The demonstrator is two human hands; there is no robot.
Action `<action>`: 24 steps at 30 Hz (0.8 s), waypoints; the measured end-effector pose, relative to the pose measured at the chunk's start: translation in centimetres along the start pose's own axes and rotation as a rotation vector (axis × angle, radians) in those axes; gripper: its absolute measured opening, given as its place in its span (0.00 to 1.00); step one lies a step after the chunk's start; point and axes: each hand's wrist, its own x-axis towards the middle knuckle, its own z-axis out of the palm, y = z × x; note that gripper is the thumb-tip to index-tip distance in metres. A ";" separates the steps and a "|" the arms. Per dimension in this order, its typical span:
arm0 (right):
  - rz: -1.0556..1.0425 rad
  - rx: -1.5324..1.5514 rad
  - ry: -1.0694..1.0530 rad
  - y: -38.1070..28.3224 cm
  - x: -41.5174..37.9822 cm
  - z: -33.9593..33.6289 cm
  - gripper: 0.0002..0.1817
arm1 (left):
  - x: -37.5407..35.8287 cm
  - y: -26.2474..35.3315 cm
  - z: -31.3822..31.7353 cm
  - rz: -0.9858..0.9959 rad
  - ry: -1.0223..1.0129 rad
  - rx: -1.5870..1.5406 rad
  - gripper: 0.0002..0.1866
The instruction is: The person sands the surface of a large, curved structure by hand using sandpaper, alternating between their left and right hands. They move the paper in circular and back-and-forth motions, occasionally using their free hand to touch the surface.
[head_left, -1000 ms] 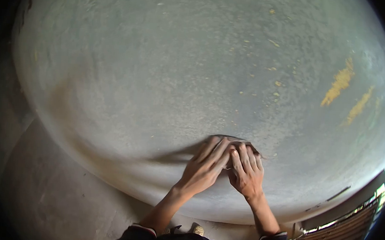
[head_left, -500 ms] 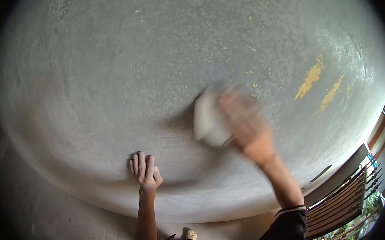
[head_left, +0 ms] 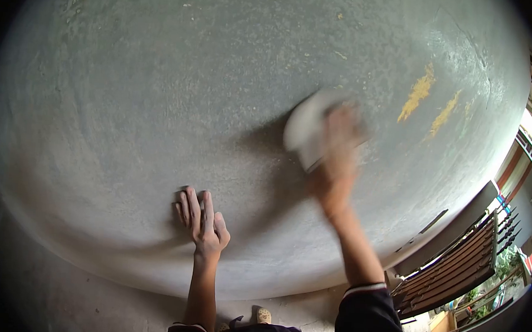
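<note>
A large grey wall surface (head_left: pixel 160 97) fills the view, with two yellow paint marks (head_left: pixel 418 93) at the upper right. My right hand (head_left: pixel 334 164) presses a pale sheet, likely sandpaper or cloth (head_left: pixel 309 126), flat against the wall; both are motion-blurred. My left hand (head_left: pixel 203 223) rests flat on the wall lower down, fingers spread and pointing up, holding nothing. Both forearms rise from dark sleeves at the bottom edge.
A concrete floor (head_left: pixel 83 307) runs along the bottom, with a shoe tip (head_left: pixel 263 316) visible. At the lower right is a slatted wooden gate or bench (head_left: pixel 456 272) and a bright outdoor area beyond it.
Both hands were together on the sheet a second ago. The left hand moved down-left onto the bare wall. The right hand carried the sheet up and right, still sweeping.
</note>
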 end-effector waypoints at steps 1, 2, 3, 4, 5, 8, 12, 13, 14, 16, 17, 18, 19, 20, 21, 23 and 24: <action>0.006 -0.005 0.008 0.1 0.2 -0.2 0.26 | 0.1 -0.4 0.0 0.007 0.007 -0.005 0.21; -0.070 0.134 0.093 0.5 0.4 -0.5 0.24 | -0.1 -0.8 -0.2 0.032 -0.017 -0.013 0.20; -0.146 0.277 0.172 1.0 0.5 -0.9 0.22 | -0.2 -1.1 -0.4 0.057 -0.049 -0.020 0.20; -0.221 0.422 0.250 1.6 0.7 -1.4 0.20 | -0.3 -1.2 -0.5 0.057 -0.049 -0.018 0.20; 0.087 0.649 0.313 2.9 3.0 -1.6 0.21 | -0.2 -1.3 -0.7 0.054 -0.062 -0.036 0.20; 0.085 0.452 0.638 1.3 4.4 -0.7 0.22 | -0.2 -0.8 -1.6 0.027 -0.093 -0.061 0.20; -0.381 0.793 0.118 -1.9 -0.4 -1.9 0.25 | -0.2 -1.5 -2.5 0.038 -0.151 -0.099 0.21; -0.231 0.704 0.305 -0.7 2.4 -1.7 0.23 | -0.2 -1.7 -2.7 0.052 -0.159 -0.096 0.20; -0.080 0.605 0.486 0.3 5.7 -2.0 0.21 | -0.2 -1.6 -2.7 0.050 -0.159 -0.098 0.20; -0.077 0.596 0.486 -0.4 5.5 -1.4 0.22 | -0.3 -1.1 -2.8 -0.011 -0.158 -0.097 0.20; -0.062 0.591 0.486 -1.3 5.0 -1.1 0.24 | -0.6 -0.8 -3.1 -0.016 -0.166 -0.102 0.20; -0.044 0.586 0.490 -2.5 4.6 -1.1 0.26 | -0.7 -0.5 -3.4 -0.038 -0.171 -0.132 0.20; -0.059 0.593 0.244 -5.4 0.9 -3.0 0.27 | -0.5 -0.3 -3.3 -0.053 -0.161 -0.160 0.21; -0.169 0.958 -0.025 -6.5 -1.0 -3.9 0.32 | -0.2 -0.3 -3.1 -0.067 -0.150 -0.186 0.21; -0.223 0.826 0.107 -5.5 -0.3 -2.9 0.32 | -0.4 -0.6 -3.4 -0.076 -0.177 -0.222 0.22; -0.102 0.782 0.326 -1.6 4.3 -2.3 0.31 | -0.5 -0.8 -3.5 -0.068 -0.188 -0.213 0.23; 0.056 0.863 0.421 -0.2 6.8 -2.8 0.31 | -0.5 -0.7 -3.4 -0.070 -0.192 -0.209 0.23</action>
